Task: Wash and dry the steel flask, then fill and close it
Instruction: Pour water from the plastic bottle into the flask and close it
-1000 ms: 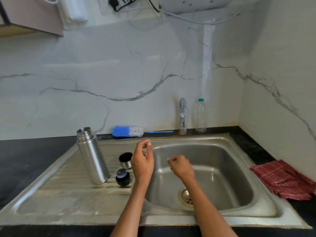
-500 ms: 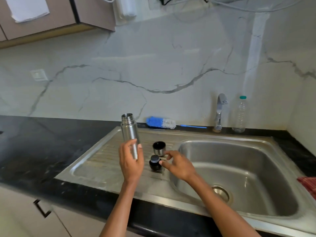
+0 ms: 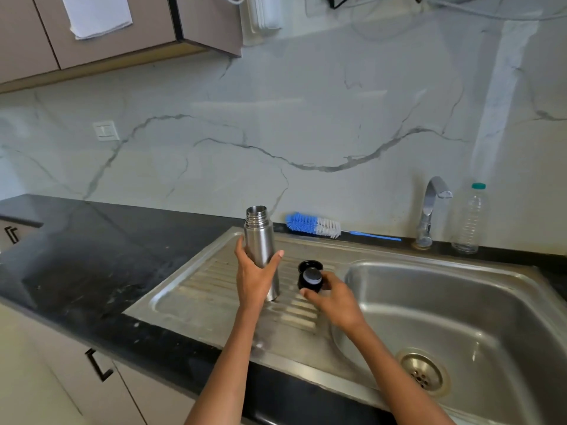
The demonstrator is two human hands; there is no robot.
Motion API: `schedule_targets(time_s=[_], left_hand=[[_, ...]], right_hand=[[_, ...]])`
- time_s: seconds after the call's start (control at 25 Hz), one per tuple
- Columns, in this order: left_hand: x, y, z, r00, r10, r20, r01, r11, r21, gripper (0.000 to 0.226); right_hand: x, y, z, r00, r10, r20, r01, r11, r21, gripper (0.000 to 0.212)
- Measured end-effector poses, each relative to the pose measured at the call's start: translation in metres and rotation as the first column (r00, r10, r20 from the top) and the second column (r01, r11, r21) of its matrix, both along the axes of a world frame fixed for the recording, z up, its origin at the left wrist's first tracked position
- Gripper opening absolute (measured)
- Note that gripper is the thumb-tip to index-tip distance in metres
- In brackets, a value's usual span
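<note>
While the left hand wraps the open steel flask, upright on the draining board, the right hand's fingers pinch the black stopper just beside it; the cup lid stands behind.

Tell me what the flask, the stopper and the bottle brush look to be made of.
Flask: brushed steel by its look, a silvery satin sheen with soft reflections and a threaded metal neck. Stopper: seemingly black plastic, dark and glossy, with a grey disc on top whose material I cannot tell. Bottle brush: likely synthetic bristles, blue and white, on a thin blue handle, probably plastic.
</note>
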State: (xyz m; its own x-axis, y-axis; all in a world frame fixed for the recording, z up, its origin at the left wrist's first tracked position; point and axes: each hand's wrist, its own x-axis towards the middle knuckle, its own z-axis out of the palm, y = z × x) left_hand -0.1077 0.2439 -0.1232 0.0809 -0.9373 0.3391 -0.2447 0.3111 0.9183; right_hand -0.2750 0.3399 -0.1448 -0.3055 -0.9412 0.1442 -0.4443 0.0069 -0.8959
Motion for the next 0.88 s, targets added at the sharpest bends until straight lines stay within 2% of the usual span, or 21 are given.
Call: schedule_targets(time_s=[0.04, 0.12, 0.24, 0.32, 0.44, 0.56, 0.68, 0.76, 0.88], left_hand=[[-0.002, -0.002, 0.001, 1.000, -0.002, -0.009, 0.002, 1.000, 0.002, 0.104], [-0.006, -0.004, -0.001, 0.999, 0.020, -0.034, -0.020, 1.000, -0.012, 0.097], [-0.010, -0.001, -0.001, 0.995, 0.036, -0.092, -0.041, 0.998, -0.052, 0.091], [-0.013, 0.000, -0.001, 0.995, 0.023, -0.100, -0.030, 0.997, -0.069, 0.091], [-0.014, 0.004, -0.001, 0.999, 0.023, -0.032, -0.026, 0.993, -0.118, 0.091], [-0.014, 0.011, 0.001, 0.996, 0.019, 0.084, -0.003, 0.983, -0.184, 0.094], [-0.015, 0.022, 0.002, 0.976, 0.027, 0.218, 0.041, 0.953, -0.300, 0.094], [-0.017, 0.028, 0.004, 0.964, -0.001, 0.264, 0.090, 0.942, -0.324, 0.093], [-0.023, 0.036, 0.005, 0.959, -0.073, 0.275, 0.157, 0.942, -0.295, 0.092]], right_hand=[[-0.005, 0.001, 0.003, 0.984, 0.002, 0.177, 0.009, 0.998, -0.060, 0.053], [-0.015, 0.005, 0.006, 0.926, 0.002, 0.379, 0.048, 0.991, -0.123, 0.046], [-0.023, 0.009, 0.011, 0.868, 0.020, 0.497, 0.065, 0.986, -0.152, 0.040], [-0.025, 0.008, 0.016, 0.866, 0.053, 0.497, 0.045, 0.982, -0.182, 0.043], [-0.023, 0.002, 0.037, 0.890, 0.073, 0.449, 0.044, 0.968, -0.246, 0.061], [-0.027, 0.000, 0.083, 0.933, 0.081, 0.350, 0.037, 0.947, -0.319, 0.056], [-0.048, 0.005, 0.128, 0.982, 0.135, 0.134, -0.068, 0.908, -0.414, 0.052], [-0.063, 0.014, 0.150, 0.985, 0.170, -0.023, -0.166, 0.906, -0.390, 0.056], [-0.079, 0.024, 0.169, 0.957, 0.174, -0.231, -0.235, 0.934, -0.269, 0.057]])
